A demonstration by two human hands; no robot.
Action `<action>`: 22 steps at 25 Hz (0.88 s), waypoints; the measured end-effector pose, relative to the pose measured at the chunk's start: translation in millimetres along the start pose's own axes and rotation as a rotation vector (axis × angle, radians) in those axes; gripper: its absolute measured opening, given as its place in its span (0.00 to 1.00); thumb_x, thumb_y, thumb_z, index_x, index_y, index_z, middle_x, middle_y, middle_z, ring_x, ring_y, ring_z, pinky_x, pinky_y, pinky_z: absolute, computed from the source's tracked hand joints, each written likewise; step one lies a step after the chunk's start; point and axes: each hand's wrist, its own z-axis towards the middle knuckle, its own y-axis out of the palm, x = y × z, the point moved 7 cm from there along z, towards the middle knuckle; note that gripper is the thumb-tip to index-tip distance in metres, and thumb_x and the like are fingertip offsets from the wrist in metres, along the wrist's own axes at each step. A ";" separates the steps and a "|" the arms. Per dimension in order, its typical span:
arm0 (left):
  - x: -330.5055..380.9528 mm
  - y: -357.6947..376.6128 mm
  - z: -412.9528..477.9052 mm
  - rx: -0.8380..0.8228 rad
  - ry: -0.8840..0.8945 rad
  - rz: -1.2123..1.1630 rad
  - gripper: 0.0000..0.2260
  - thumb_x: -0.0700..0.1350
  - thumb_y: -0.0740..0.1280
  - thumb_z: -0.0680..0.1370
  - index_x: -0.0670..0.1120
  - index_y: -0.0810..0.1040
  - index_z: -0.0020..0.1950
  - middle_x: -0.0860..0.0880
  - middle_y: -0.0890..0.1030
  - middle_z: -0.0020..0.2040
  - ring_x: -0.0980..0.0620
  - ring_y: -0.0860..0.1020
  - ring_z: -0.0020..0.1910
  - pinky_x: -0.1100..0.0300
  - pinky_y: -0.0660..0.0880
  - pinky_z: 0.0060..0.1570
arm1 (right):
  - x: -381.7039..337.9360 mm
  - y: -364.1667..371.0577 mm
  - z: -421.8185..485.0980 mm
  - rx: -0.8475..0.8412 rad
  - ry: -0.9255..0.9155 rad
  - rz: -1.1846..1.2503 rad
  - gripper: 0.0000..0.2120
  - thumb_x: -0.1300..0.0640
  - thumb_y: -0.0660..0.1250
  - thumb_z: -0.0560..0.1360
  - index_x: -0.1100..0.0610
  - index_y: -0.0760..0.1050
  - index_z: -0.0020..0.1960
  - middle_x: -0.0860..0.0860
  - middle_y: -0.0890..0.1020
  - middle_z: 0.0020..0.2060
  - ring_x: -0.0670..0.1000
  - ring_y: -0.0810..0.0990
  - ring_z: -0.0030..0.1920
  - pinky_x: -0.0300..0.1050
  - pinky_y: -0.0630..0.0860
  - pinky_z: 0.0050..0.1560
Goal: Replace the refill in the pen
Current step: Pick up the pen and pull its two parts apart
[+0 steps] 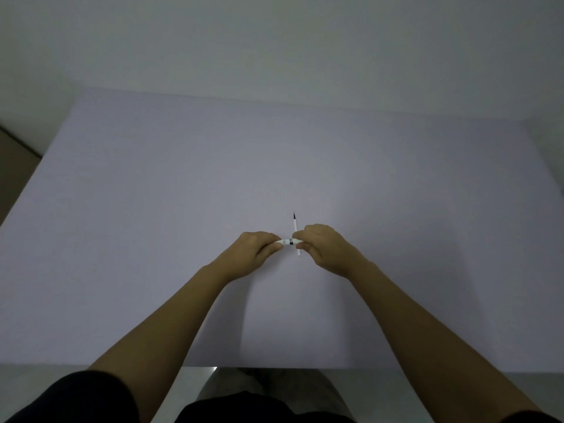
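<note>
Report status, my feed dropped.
Both hands, left hand and right hand, gripping pen. Refill on table beneath. Nothing in the way.

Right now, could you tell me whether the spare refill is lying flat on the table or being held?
Lying flat: the refill rests on the table, dark tip pointing away, passing behind the pen both hands grip.

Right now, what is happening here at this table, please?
A person holds a white pen crosswise between both hands above a pale table. The left hand pinches one end and the right hand the other, so the pen seems about to be twisted or pulled apart. A thin refill with a dark tip lies on the table just behind the hands, pointing away from the person. Whether the pen is already open cannot be told.
</note>
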 end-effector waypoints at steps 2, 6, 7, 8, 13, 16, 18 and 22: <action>-10.0 -1.8 -5.2 0.004 -0.038 -0.006 0.11 0.49 0.60 0.80 0.46 0.79 0.52 0.55 0.76 0.37 0.61 0.72 0.34 0.69 0.66 0.36 | 12.1 -2.0 -6.0 0.014 0.051 0.026 0.07 0.64 0.61 0.77 0.65 0.77 0.51 0.61 0.79 0.39 0.59 0.76 0.40 0.51 0.71 0.45; -23.7 -0.1 -12.8 0.030 -0.077 -0.035 0.10 0.49 0.61 0.79 0.46 0.79 0.48 0.51 0.77 0.36 0.57 0.72 0.34 0.68 0.66 0.35 | 30.4 9.1 -19.6 -0.038 0.154 0.162 0.10 0.62 0.57 0.79 0.61 0.75 0.55 0.53 0.75 0.43 0.53 0.74 0.44 0.42 0.67 0.47; -25.7 1.3 -13.2 0.034 -0.092 -0.038 0.10 0.49 0.61 0.79 0.45 0.78 0.47 0.50 0.76 0.35 0.56 0.71 0.33 0.66 0.66 0.35 | 35.1 12.0 -21.2 -0.030 0.200 0.199 0.11 0.62 0.56 0.79 0.60 0.75 0.57 0.52 0.72 0.44 0.51 0.72 0.44 0.39 0.65 0.47; -28.2 1.8 -13.8 0.042 -0.114 -0.043 0.10 0.49 0.61 0.79 0.45 0.78 0.46 0.51 0.75 0.34 0.57 0.71 0.33 0.67 0.65 0.34 | 42.5 13.2 -22.6 -0.004 0.272 0.242 0.13 0.62 0.55 0.79 0.59 0.74 0.60 0.51 0.70 0.46 0.50 0.72 0.45 0.36 0.64 0.47; -40.9 -4.9 -11.3 0.192 -0.249 -0.139 0.10 0.50 0.60 0.79 0.47 0.78 0.46 0.58 0.75 0.34 0.63 0.73 0.34 0.72 0.66 0.34 | 79.6 16.5 -29.5 0.203 0.605 0.469 0.09 0.59 0.64 0.76 0.56 0.74 0.56 0.48 0.76 0.41 0.49 0.76 0.42 0.27 0.67 0.37; -37.6 -3.7 -2.6 0.215 -0.277 -0.183 0.10 0.49 0.60 0.80 0.48 0.77 0.44 0.52 0.77 0.36 0.58 0.72 0.34 0.69 0.67 0.34 | 90.2 20.2 -21.1 0.244 0.695 0.514 0.02 0.57 0.68 0.73 0.54 0.77 0.46 0.49 0.79 0.37 0.47 0.75 0.38 0.23 0.68 0.35; -33.6 -3.5 1.7 0.209 -0.262 -0.189 0.09 0.50 0.60 0.80 0.51 0.75 0.42 0.54 0.76 0.35 0.59 0.71 0.32 0.72 0.67 0.33 | 94.8 23.3 -11.6 0.202 0.684 0.481 0.04 0.58 0.68 0.73 0.57 0.80 0.47 0.53 0.81 0.40 0.50 0.77 0.42 0.27 0.68 0.38; -31.5 -3.7 6.7 0.209 -0.249 -0.197 0.09 0.49 0.60 0.79 0.53 0.74 0.40 0.57 0.74 0.33 0.61 0.71 0.31 0.74 0.66 0.33 | 104.4 33.1 4.9 0.070 0.719 0.386 0.15 0.58 0.67 0.74 0.60 0.77 0.60 0.59 0.81 0.55 0.56 0.78 0.56 0.42 0.69 0.58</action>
